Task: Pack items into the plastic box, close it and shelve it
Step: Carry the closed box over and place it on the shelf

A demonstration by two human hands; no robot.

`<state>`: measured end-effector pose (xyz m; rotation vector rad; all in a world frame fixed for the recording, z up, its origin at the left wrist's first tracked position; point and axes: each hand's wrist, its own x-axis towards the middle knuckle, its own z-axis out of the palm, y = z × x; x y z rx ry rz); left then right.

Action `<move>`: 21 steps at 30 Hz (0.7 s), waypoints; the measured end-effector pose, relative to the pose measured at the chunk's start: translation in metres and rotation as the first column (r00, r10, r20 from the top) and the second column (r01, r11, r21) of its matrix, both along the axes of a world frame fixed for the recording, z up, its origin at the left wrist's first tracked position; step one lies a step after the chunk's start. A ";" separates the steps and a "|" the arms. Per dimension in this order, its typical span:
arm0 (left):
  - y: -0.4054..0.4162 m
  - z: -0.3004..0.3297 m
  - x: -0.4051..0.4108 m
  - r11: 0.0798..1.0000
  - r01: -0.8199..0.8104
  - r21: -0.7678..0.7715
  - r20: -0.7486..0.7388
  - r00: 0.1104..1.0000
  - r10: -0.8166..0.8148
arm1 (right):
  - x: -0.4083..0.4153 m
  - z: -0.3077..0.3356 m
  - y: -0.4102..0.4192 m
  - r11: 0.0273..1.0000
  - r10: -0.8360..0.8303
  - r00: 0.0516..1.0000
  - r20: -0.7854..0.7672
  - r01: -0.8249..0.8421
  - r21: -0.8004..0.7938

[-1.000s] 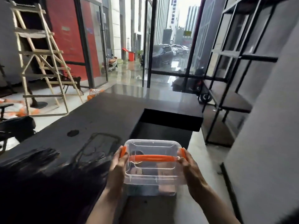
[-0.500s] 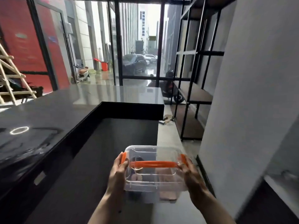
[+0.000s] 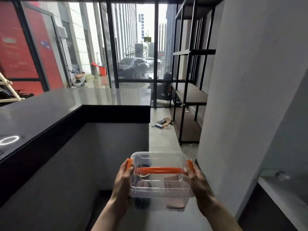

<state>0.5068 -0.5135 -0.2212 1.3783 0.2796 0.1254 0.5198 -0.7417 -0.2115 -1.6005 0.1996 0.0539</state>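
Observation:
A clear plastic box [image 3: 160, 184] with an orange handle and orange side clips is carried in the air at the bottom centre, lid on. Dark and pinkish items show dimly through its walls. My left hand [image 3: 122, 182] grips the box's left side at the clip. My right hand [image 3: 198, 182] grips its right side. A black metal shelving unit [image 3: 191, 97] with brown boards stands ahead on the right, well beyond the box.
A black L-shaped counter [image 3: 66, 104] runs along the left and across ahead. A grey wall [image 3: 241, 97] stands close on the right. Small clutter [image 3: 163, 122] lies on the floor by the shelf foot. A narrow floor passage leads toward the glass front.
The view has swung right and moved forward along the counter; the ladder has left view and the shelving unit is nearer. Both hands keep the same grip on the box.

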 end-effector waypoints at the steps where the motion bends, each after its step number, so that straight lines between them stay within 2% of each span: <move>1: -0.004 0.001 0.008 1.000 0.005 -0.002 0.003 1.000 -0.005 | 0.007 0.000 -0.004 1.000 -0.002 1.000 -0.002 0.002 -0.001; 9: -0.023 -0.012 0.117 0.996 0.093 0.003 0.016 0.996 -0.093 | 0.107 -0.012 -0.027 0.998 -0.064 0.998 0.022 0.065 -0.022; 15: -0.019 -0.014 0.246 0.988 0.156 -0.006 -0.003 0.988 -0.156 | 0.228 -0.004 -0.026 0.988 -0.109 0.994 -0.009 0.107 -0.115; 21: -0.022 0.003 0.373 0.977 0.210 -0.043 0.007 0.978 -0.210 | 0.337 0.020 -0.029 0.980 -0.173 0.985 0.007 0.173 -0.096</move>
